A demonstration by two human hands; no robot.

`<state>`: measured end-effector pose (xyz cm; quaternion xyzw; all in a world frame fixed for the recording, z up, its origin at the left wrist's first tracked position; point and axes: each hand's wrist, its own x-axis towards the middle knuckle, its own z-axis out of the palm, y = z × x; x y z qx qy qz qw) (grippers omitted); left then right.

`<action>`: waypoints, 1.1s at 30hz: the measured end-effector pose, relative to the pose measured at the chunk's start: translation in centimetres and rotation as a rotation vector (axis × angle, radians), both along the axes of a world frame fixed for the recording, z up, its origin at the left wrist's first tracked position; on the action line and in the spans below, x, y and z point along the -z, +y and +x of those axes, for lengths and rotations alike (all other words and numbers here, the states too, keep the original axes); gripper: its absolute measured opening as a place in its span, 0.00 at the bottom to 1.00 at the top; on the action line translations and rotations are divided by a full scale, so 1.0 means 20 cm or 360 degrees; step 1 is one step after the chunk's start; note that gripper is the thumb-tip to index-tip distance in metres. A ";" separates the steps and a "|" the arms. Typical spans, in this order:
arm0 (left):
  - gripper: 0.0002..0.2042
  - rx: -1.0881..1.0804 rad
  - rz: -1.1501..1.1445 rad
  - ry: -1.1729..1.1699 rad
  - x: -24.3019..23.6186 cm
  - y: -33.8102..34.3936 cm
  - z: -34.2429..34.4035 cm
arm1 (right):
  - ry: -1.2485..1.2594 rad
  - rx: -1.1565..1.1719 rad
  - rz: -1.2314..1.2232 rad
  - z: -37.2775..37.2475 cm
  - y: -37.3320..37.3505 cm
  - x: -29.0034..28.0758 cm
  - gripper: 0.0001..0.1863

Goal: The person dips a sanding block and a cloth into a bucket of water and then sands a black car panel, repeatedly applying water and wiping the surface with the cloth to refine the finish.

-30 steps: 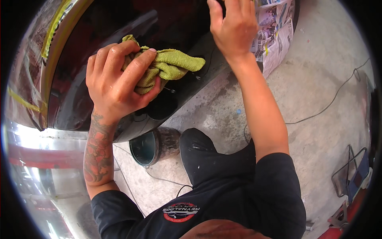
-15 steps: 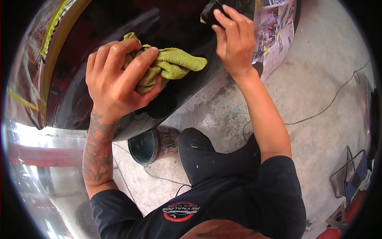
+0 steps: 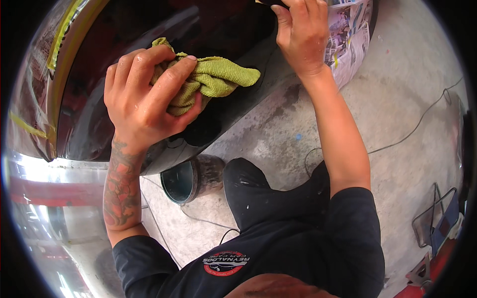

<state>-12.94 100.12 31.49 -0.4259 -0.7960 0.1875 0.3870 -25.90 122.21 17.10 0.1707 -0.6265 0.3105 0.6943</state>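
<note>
My left hand (image 3: 144,97) is closed on a crumpled yellow-green cloth (image 3: 218,77), its folds bunched under the fingers and one end sticking out to the right. The cloth lies against a glossy dark car panel (image 3: 124,37). At the top edge of the view, my right hand (image 3: 305,42) grips a small black sanding block (image 3: 271,2) with a pale edge. Most of the block is cut off by the frame, so its contact with the panel cannot be told. Water drops show on both hands.
Newspaper (image 3: 350,37) covers the panel's right end. Yellow tape (image 3: 58,42) and clear plastic edge its left side. A dark bucket (image 3: 208,174) stands below the panel, beside my knee. A thin cable (image 3: 417,124) crosses the concrete floor; a metal-framed object (image 3: 443,218) is at far right.
My right hand has moved up and slightly right with the black sanding block, which is now mostly out of view. My left hand and the cloth have barely shifted.
</note>
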 end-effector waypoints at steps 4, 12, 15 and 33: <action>0.24 -0.0026 -0.0005 -0.0012 0.01 0.00 0.00 | -0.0097 -0.0091 -0.0046 0.08 -0.05 0.06 0.16; 0.24 -0.0022 -0.0017 -0.0004 0.00 0.00 0.01 | -0.0108 -0.0054 -0.0147 0.08 -0.07 0.03 0.15; 0.24 -0.0040 -0.0017 -0.0001 0.00 0.00 0.01 | -0.0151 -0.0210 -0.0150 0.14 -0.11 0.09 0.15; 0.24 -0.0022 0.0007 0.0004 0.00 0.00 0.01 | -0.0311 -0.0245 -0.0665 0.13 -0.17 -0.15 0.15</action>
